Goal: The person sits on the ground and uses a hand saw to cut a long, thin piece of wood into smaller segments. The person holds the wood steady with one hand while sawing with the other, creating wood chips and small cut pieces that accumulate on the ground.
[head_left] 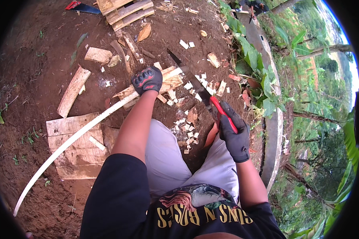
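My left hand (147,81), in a black glove, is closed round a long pale wooden strip (71,138). It presses the strip onto split wood pieces (172,82) on the ground. The strip curves away to the lower left in the fisheye picture. My right hand (234,133), in a dark glove, grips the red handle of a hand saw (199,88). The saw's dark blade slants up and left, crossing at the strip's right end. Whether its teeth are in the wood, I cannot tell. Small cut wood blocks (186,128) lie scattered below the blade.
Flat boards (73,165) lie at left, near a thick wood piece (73,91). Stacked planks (127,15) and another red-handled saw (83,6) are at the far side. A concrete edge (274,135) runs along the right, beside plants. Another person (257,7) is at the far right.
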A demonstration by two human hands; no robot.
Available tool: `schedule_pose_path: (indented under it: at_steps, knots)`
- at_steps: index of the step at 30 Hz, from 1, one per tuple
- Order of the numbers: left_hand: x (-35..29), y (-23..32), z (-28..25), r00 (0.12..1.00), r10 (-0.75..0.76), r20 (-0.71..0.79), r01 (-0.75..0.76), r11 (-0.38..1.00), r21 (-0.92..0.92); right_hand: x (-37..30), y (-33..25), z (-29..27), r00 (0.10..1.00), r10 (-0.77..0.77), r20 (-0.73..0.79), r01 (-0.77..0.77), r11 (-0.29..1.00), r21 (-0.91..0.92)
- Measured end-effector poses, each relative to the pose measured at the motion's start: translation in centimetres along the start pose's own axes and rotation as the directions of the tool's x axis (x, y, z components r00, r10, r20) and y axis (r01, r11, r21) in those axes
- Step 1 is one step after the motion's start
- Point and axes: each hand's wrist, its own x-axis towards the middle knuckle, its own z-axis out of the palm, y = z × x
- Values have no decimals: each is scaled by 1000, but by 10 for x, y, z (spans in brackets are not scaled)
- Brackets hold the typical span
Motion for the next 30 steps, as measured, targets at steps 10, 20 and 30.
schedule_pose_path:
  at_steps: [10, 20, 30]
  knots:
    - [2, -1, 3, 1000, -4, -1, 4, 1000, 12, -20, -6, -8, 991, -135, 7, 134, 981, -141]
    - [2, -2, 2, 996, 20, -91, -17, 999, 33, -60, 2, -51, 999, 15, -34, -18, 996, -83]
    - [-1, 5, 4, 998, 11, -63, -7, 998, 60, 4, -6, -8, 981, -191, -29, 189, 980, -57]
